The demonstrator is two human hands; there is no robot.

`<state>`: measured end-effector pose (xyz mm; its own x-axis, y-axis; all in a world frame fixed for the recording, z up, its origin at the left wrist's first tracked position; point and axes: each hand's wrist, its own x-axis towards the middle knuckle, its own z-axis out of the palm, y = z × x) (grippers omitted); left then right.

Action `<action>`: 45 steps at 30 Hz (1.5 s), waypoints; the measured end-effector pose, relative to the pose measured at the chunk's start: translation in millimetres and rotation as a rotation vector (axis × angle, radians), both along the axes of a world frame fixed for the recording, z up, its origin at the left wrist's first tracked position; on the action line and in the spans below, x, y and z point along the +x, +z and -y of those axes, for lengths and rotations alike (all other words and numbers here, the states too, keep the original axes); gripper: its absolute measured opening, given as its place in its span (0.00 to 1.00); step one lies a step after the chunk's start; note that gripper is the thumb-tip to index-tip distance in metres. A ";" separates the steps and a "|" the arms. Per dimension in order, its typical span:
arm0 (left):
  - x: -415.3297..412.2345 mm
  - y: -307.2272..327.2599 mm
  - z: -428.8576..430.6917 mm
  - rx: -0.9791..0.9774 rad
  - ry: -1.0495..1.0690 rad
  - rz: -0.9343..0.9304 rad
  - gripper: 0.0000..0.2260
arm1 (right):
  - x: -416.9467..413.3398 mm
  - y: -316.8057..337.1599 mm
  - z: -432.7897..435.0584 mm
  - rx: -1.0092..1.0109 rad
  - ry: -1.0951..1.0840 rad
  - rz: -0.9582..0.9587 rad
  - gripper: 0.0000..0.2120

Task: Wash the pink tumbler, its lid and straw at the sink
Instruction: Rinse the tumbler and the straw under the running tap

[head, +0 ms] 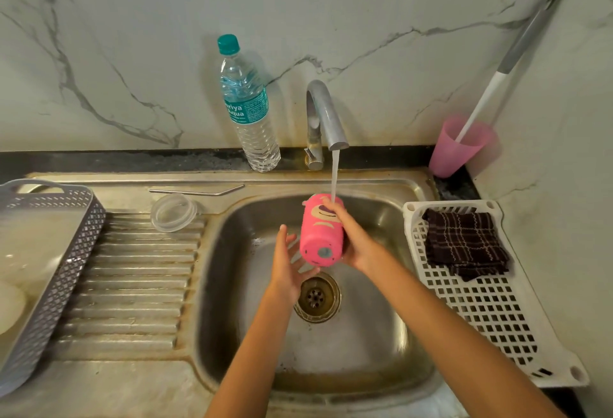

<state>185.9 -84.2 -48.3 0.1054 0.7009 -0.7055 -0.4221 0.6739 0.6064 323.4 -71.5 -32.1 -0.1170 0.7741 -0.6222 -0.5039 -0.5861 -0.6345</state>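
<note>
While the right hand (352, 239) grips the tumbler (319, 233) mid-frame under the tap (326, 112), the left hand (288, 266) spreads open just beside its base, both well apart from the sink (229, 252) walls

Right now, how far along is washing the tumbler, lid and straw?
Done: the clear round lid and bent metal straw are off, lying on the steel sink top. In hand: the right hand holds the pink cartoon-printed tumbler under running tap water, left hand open beside it. Left: probably lid and straw, wash state unclear.
</note>
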 end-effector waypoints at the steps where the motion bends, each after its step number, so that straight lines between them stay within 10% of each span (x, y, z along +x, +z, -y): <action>1: 3.5 -1.3 4.4 0.000 0.041 0.031 0.23 | -4.4 -2.1 -0.8 -0.009 -0.054 -0.029 0.27; 7: 29.0 3.7 17.7 0.080 0.272 0.056 0.26 | -28.0 -13.1 5.7 0.096 -0.386 0.387 0.38; 15: 7.1 -8.3 -3.7 0.047 0.241 0.064 0.21 | -7.4 -3.9 16.9 0.787 0.053 1.421 0.26; 23: 1.8 -7.6 -13.2 0.121 0.035 0.110 0.21 | -30.8 32.4 -7.1 0.381 0.306 1.183 0.17; 31: -24.4 -0.8 -50.6 0.159 -0.101 0.082 0.18 | 18.5 32.0 4.1 0.938 0.883 1.364 0.25; 36: -9.6 1.7 -53.6 0.153 -0.093 0.076 0.19 | -7.8 32.8 -3.9 0.655 0.495 1.232 0.17; 41: -3.7 -8.2 -43.1 0.169 -0.109 -0.063 0.14 | -24.8 51.8 -18.8 -0.059 -0.060 0.453 0.08; 45: -8.6 -6.5 -45.2 0.189 -0.096 0.003 0.13 | -49.8 29.6 3.6 0.189 -0.039 0.860 0.09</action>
<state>177.4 -39.0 -54.8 0.1806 0.8074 -0.5617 -0.3635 0.5854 0.7247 273.6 -75.1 -2.4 0.3615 0.8666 -0.3441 0.1754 -0.4257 -0.8877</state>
